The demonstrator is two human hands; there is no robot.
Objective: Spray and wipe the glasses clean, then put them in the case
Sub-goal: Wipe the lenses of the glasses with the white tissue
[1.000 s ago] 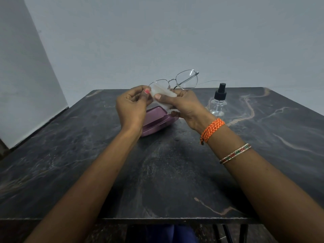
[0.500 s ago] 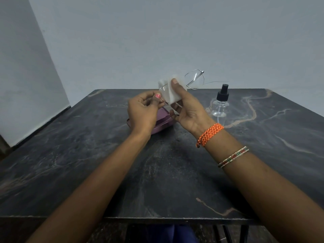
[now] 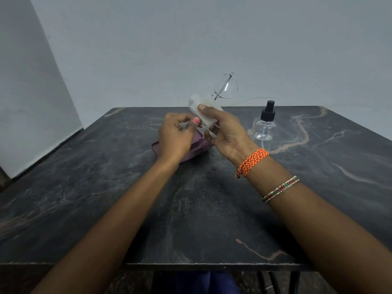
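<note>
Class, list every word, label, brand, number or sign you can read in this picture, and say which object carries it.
None can be read.
Spray bottle: clear, with a black cap, no label showing.
Case: plain purple, no print visible; partly hidden by the hands.
Glasses: thin metal frame, any marking too small to tell.
Cloth: plain white.
Table: only marble veining.

Lighting: dim, even, diffuse; soft shadows on desk under arms. No glare. Wide-angle bowing at edges. Hands slightly motion-blurred; far wall flat grey.
</note>
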